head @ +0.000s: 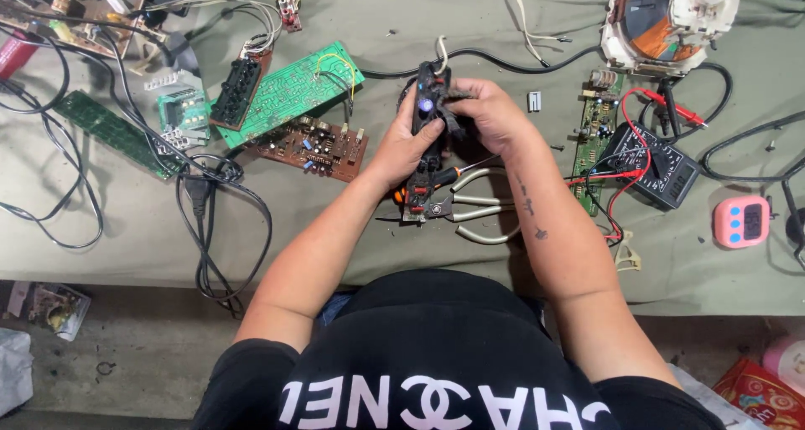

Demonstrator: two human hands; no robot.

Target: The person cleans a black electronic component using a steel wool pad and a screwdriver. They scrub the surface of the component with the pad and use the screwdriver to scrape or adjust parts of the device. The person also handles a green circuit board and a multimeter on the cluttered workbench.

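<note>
My left hand (404,143) and my right hand (489,115) both grip a long, dark, dusty electronic part (428,111) with a small circuit strip, held upright above the cloth-covered bench (126,220). My left thumb lies along its left side and my right fingers wrap its upper right side. A white wire and a black cable leave its top. Under the hands lie a screwdriver with a black and orange handle (444,177) and grey-handled pliers (478,208).
Green circuit boards (293,84) and a brown board (312,147) lie at the left among black cables. A black multimeter (658,163) with red and black leads sits at the right, next to a pink timer (741,222). A white round housing (662,19) stands at the back right.
</note>
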